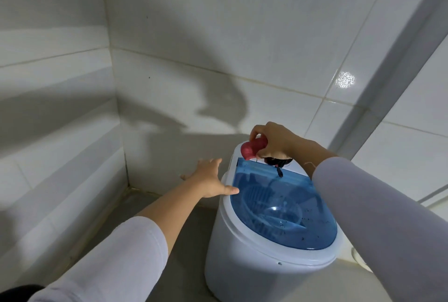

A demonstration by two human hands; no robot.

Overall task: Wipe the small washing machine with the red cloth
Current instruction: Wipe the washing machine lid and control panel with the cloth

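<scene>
Both sleeves [116,260] are white, entering from the bottom edge, left forearm bare past the cuff. Small washing machine [244,275] sits on a grey floor [184,265] in a tiled corner: white round body, translucent blue lid [286,214] shut on top, dark specks scattered over the lid, ribbed drum visible through it. Left hand [209,179] is flat and spread, fingers wide, holding nothing; thumb tip touches the left edge of the lid rim, the other fingers reach past the machine toward the wall. Right hand [274,140] is at the back of the machine top, fingers curled tight around the red cloth [252,147], which is bunched into a wad. Cloth sits against the white rear panel, just behind the back left corner of the lid. Something small and dark [278,163] hangs below the right hand over the back edge of the lid, cannot tell what it is. White wall tiles [218,35] behind carry the shadows of both arms, and a grey frame [388,66] runs diagonally on the right
</scene>
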